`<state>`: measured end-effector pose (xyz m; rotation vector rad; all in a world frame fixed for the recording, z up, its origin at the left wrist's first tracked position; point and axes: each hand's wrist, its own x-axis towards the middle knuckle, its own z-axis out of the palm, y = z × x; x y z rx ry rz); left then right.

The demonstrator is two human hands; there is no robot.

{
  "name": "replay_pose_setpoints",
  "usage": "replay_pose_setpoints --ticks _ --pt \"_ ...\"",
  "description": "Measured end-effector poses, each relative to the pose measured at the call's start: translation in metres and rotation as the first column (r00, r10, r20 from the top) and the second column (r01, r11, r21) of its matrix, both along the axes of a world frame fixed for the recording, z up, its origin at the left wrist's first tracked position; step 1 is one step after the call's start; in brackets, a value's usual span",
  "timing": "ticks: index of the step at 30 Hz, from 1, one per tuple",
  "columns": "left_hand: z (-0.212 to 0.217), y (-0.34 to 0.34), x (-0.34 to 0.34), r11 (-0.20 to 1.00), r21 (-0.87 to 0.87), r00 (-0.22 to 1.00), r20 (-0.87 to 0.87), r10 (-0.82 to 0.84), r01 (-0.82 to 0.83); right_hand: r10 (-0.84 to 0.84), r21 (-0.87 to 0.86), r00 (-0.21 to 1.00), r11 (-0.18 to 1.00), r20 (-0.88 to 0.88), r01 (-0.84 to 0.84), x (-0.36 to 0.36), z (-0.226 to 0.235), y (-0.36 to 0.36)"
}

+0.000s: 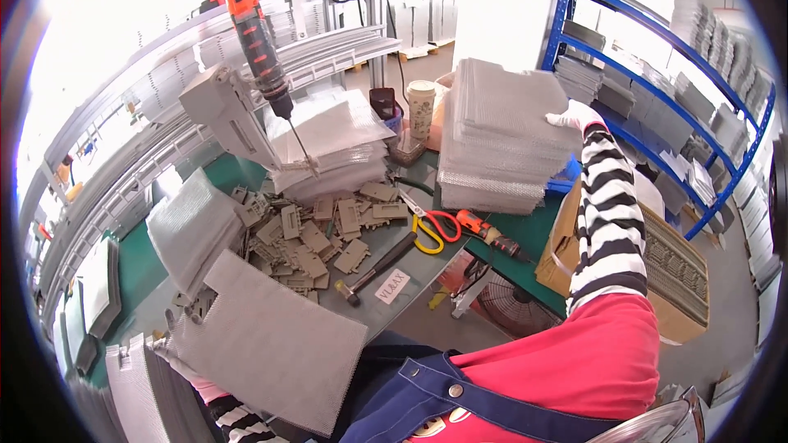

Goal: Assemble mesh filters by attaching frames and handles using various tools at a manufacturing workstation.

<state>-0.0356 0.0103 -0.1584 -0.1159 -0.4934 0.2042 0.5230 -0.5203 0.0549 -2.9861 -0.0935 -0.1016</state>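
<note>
A thin grey mesh-like sheet (279,344) with a notched corner lies tilted in front of my body. My left hand (182,363), in a pale glove, grips it at its left edge; the sheet hides part of that hand. Stretched out to the far right, my gloved right hand (576,118) holds the right edge of the top sheet on a tall stack of similar sheets (509,123). Its other fingers are partly hidden behind that edge. Another few sheets (193,226) lean on the bench beyond the left hand.
Tan plastic clips (308,238) are heaped mid-bench beside a hammer (373,269), scissors (431,226) and a small orange screwdriver (492,235). An orange power driver (261,41) hangs above. A paper cup (420,109) stands behind. A cardboard box (677,279) and blue shelving (648,45) are right.
</note>
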Motion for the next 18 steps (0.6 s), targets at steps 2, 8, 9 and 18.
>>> replay_pose_setpoints --ticks 2,8,9,18 --pt "0.001 -0.016 -0.006 0.999 -0.015 0.999 -0.011 0.035 -0.035 -0.105 -0.100 0.972 0.987 0.211 0.128 -0.044 0.006 0.049" --pt "-0.002 0.002 -0.015 0.996 -0.082 0.999 0.016 0.041 -0.040 0.087 0.901 0.960 0.332 0.266 -0.280 0.008 0.029 -0.030" --pt "-0.002 0.000 -0.010 0.994 -0.096 0.998 0.017 0.056 -0.055 -0.003 0.958 0.964 0.108 0.266 -0.264 0.018 0.030 -0.039" --pt "0.000 0.010 -0.042 0.513 0.584 0.473 -0.237 0.849 -0.629 0.244 0.632 0.627 0.066 0.740 -0.772 -0.194 0.004 0.079"
